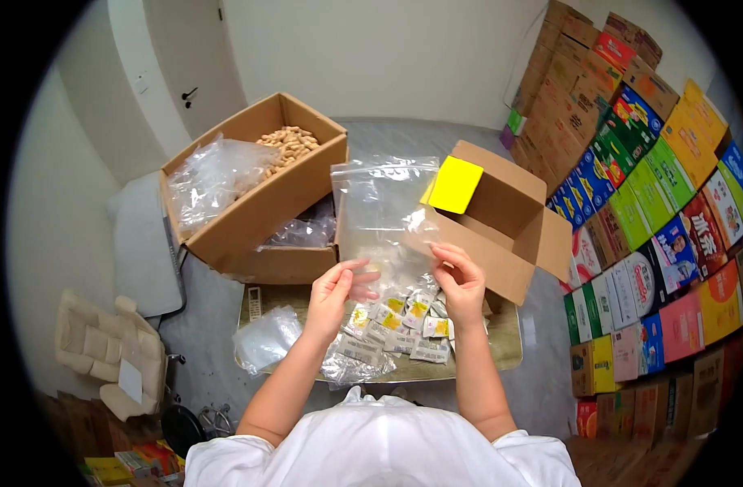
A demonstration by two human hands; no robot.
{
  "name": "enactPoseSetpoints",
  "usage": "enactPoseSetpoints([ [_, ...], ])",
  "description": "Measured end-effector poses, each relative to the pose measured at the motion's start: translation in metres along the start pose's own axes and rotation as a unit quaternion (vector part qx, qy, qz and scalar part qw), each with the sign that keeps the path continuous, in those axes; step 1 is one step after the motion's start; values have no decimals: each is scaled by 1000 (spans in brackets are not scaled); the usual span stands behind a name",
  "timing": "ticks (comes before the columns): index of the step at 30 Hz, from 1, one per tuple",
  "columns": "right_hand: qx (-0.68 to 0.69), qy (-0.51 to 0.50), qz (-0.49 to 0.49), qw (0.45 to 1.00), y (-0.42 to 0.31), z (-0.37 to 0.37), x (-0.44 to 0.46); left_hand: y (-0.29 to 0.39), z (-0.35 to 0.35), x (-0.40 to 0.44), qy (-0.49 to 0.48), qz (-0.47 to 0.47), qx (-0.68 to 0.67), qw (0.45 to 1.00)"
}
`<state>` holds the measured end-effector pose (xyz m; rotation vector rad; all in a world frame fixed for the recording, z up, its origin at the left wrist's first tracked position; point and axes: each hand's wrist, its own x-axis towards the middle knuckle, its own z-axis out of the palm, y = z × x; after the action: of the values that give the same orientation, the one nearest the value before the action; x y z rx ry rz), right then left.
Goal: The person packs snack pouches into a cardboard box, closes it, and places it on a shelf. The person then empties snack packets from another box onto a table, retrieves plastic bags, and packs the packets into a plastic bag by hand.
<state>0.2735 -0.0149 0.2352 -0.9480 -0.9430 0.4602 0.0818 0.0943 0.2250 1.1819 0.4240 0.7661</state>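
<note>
A clear zip-top plastic bag (384,207) stands spread in front of me, its zip edge away from me. Its lower right side is pinched between the thumb and fingers of my right hand (461,284). My left hand (337,290) is at the bag's lower left, fingers stretched out and apart from the thumb, the tips partly blurred by the plastic. Below the bag, between my forearms, lies a pile of small white sachets (396,321), some with yellow print. A stack of flat clear bags (270,337) rests left of my left forearm.
A tilted cardboard box (274,191) at the left holds peanuts (290,148) and clear bags, resting on another box (294,264). An opened carton (542,243) with a yellow card (456,185) is at the right. Stacked cartons (631,227) line the right side; a cream chair (112,349) stands left.
</note>
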Motion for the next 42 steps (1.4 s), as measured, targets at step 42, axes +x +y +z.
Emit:
enactPoseSetpoints([
  [42,32,164,177,970,52,-29,-71,9,-55,11,161,204,462,848],
])
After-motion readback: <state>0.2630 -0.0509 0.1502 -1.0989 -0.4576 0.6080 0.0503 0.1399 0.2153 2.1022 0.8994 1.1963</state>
